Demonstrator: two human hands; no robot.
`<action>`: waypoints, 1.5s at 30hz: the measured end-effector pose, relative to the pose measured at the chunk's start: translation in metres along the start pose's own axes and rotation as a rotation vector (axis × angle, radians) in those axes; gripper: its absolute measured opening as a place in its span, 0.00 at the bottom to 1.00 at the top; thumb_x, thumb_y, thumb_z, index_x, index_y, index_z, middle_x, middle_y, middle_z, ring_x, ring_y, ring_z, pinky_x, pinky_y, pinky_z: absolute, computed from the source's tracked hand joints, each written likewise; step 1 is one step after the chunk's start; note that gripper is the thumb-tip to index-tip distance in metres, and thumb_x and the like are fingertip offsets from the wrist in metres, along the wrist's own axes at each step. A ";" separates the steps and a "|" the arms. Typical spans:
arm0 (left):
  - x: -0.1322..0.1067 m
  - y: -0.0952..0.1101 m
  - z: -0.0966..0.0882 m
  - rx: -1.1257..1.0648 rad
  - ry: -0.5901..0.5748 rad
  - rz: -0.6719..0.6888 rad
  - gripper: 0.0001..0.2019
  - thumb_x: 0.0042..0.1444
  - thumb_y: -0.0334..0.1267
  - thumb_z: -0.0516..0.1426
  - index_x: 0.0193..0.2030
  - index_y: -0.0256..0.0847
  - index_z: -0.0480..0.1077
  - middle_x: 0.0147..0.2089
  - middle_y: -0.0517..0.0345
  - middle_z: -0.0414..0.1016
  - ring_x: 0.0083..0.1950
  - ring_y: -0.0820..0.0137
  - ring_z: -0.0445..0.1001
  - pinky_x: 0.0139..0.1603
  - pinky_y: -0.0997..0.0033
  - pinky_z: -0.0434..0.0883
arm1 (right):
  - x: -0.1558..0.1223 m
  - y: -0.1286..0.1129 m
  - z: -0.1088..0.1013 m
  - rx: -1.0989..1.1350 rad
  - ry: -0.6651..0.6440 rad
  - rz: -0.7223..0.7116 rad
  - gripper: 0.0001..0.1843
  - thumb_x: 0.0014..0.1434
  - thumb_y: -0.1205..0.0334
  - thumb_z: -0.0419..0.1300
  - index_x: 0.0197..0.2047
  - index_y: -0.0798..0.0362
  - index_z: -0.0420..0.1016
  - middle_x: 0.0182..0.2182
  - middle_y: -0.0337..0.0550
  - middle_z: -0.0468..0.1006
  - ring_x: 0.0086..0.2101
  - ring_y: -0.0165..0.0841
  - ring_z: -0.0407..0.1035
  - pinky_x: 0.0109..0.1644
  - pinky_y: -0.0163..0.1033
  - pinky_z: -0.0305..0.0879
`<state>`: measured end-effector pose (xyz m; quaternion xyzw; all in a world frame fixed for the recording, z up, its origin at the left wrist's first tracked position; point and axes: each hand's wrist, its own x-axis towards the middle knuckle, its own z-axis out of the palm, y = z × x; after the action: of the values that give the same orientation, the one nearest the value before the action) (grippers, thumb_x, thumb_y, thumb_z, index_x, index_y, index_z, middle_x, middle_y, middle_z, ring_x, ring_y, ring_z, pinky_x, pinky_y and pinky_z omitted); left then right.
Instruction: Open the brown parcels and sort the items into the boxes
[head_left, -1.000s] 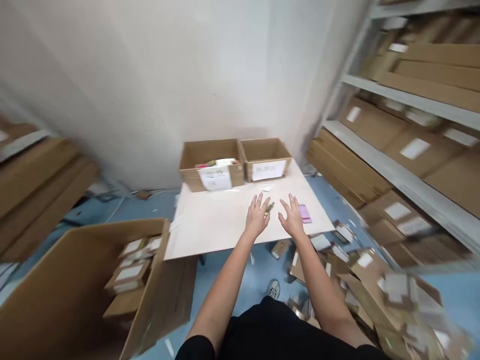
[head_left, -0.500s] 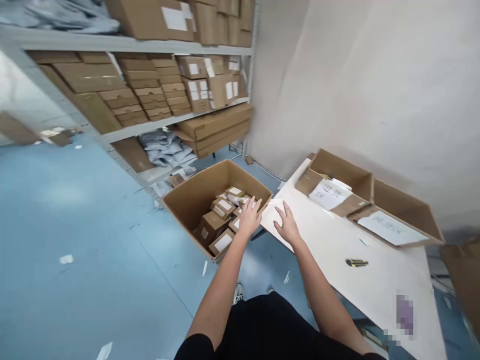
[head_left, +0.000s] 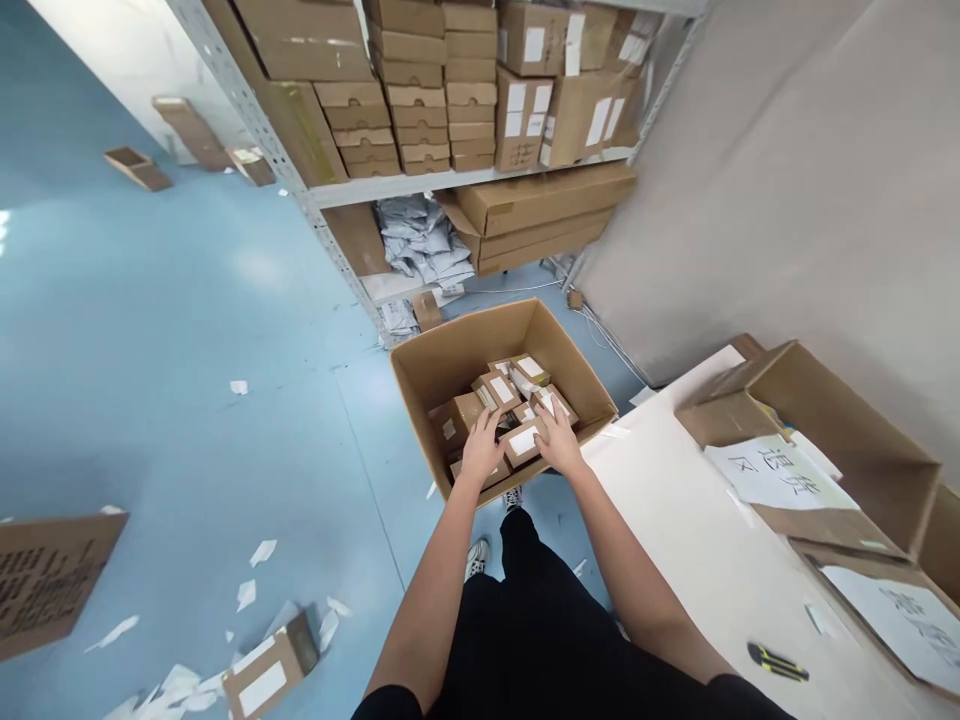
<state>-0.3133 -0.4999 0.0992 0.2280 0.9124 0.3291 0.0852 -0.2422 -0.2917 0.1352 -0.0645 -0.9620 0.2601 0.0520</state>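
A large open carton (head_left: 420,385) stands on the floor with several small labelled cardboard boxes inside. Both of my hands reach over its near side. My left hand (head_left: 482,450) has its fingers spread, at the left end of a small box with a white label (head_left: 524,440). On that box's right end is my right hand (head_left: 556,440), fingers apart; whether either hand presses on the box I cannot tell. Behind them lie another labelled box (head_left: 498,390) and a box at the back (head_left: 531,369). A bigger plain box (head_left: 454,422) is left of my left hand.
At right, a white table (head_left: 660,510) bears open cartons with handwritten sheets (head_left: 784,480) and a yellow-black utility knife (head_left: 778,662). Ahead stands a metal shelf (head_left: 465,180) full of boxes. Paper scraps (head_left: 262,552) and a labelled box (head_left: 264,680) lie on the blue floor.
My view has turned down and to the left. Both hands have moved from the carton's right edge and the table side into the carton, around a small labelled box.
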 end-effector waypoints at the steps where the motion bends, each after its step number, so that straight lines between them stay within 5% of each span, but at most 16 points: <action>1: 0.006 -0.007 0.006 0.002 -0.049 -0.060 0.33 0.64 0.37 0.57 0.76 0.46 0.57 0.78 0.47 0.57 0.76 0.54 0.60 0.72 0.53 0.65 | 0.012 0.009 0.008 0.010 -0.038 0.004 0.35 0.62 0.65 0.59 0.72 0.51 0.65 0.78 0.50 0.41 0.74 0.50 0.47 0.74 0.57 0.55; 6: 0.039 -0.039 0.052 -0.023 -0.285 -0.346 0.35 0.63 0.37 0.59 0.76 0.46 0.57 0.79 0.47 0.55 0.74 0.52 0.63 0.70 0.55 0.66 | 0.067 0.070 0.057 0.011 -0.272 0.110 0.35 0.61 0.65 0.61 0.72 0.53 0.65 0.78 0.52 0.45 0.73 0.50 0.49 0.73 0.55 0.55; 13: 0.074 -0.083 0.163 -0.254 -0.426 -0.634 0.39 0.54 0.32 0.65 0.73 0.42 0.62 0.77 0.42 0.59 0.73 0.54 0.65 0.73 0.59 0.62 | 0.113 0.167 0.146 -0.079 -0.689 0.337 0.40 0.60 0.67 0.64 0.74 0.52 0.62 0.77 0.54 0.48 0.71 0.46 0.54 0.72 0.47 0.56; 20: 0.078 -0.120 0.262 -0.413 -0.432 -0.831 0.43 0.49 0.33 0.68 0.73 0.41 0.62 0.72 0.44 0.68 0.73 0.55 0.66 0.72 0.59 0.63 | 0.120 0.244 0.224 -0.135 -0.872 0.361 0.43 0.57 0.64 0.66 0.74 0.53 0.61 0.77 0.56 0.49 0.70 0.50 0.57 0.70 0.47 0.58; 28: 0.084 -0.138 0.332 -0.457 -0.471 -1.015 0.53 0.45 0.31 0.69 0.77 0.45 0.51 0.81 0.43 0.48 0.82 0.55 0.44 0.76 0.58 0.55 | 0.102 0.289 0.261 -0.199 -0.958 0.420 0.51 0.58 0.66 0.64 0.79 0.50 0.47 0.78 0.57 0.43 0.64 0.51 0.66 0.65 0.47 0.63; 32: 0.083 -0.142 0.344 -0.508 -0.397 -1.044 0.56 0.46 0.32 0.69 0.79 0.46 0.45 0.82 0.42 0.42 0.82 0.56 0.42 0.77 0.58 0.53 | 0.090 0.294 0.263 -0.209 -0.937 0.389 0.52 0.58 0.66 0.62 0.80 0.48 0.44 0.78 0.55 0.46 0.63 0.49 0.68 0.66 0.47 0.63; 36: 0.078 -0.141 0.335 -0.521 -0.340 -1.028 0.54 0.46 0.31 0.69 0.78 0.49 0.48 0.83 0.46 0.40 0.81 0.55 0.46 0.77 0.59 0.53 | 0.091 0.288 0.252 -0.203 -0.905 0.355 0.50 0.60 0.67 0.61 0.80 0.48 0.44 0.78 0.53 0.46 0.64 0.48 0.67 0.68 0.47 0.61; 40: 0.074 -0.128 0.306 -0.495 -0.264 -0.971 0.54 0.45 0.29 0.69 0.78 0.47 0.52 0.81 0.45 0.48 0.81 0.54 0.49 0.77 0.58 0.55 | 0.107 0.262 0.226 -0.197 -0.851 0.281 0.49 0.59 0.67 0.62 0.79 0.47 0.49 0.78 0.50 0.46 0.67 0.47 0.63 0.70 0.46 0.58; 45: 0.068 -0.100 0.248 -0.478 -0.179 -0.926 0.44 0.49 0.28 0.67 0.74 0.45 0.62 0.67 0.49 0.74 0.69 0.56 0.71 0.69 0.61 0.68 | 0.127 0.201 0.177 -0.220 -0.726 0.128 0.41 0.57 0.72 0.60 0.73 0.48 0.64 0.76 0.46 0.53 0.67 0.45 0.60 0.72 0.46 0.54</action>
<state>-0.3333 -0.3969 -0.1556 -0.1976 0.8063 0.4350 0.3487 -0.3716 -0.1880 -0.1104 -0.0335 -0.9340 0.1638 -0.3156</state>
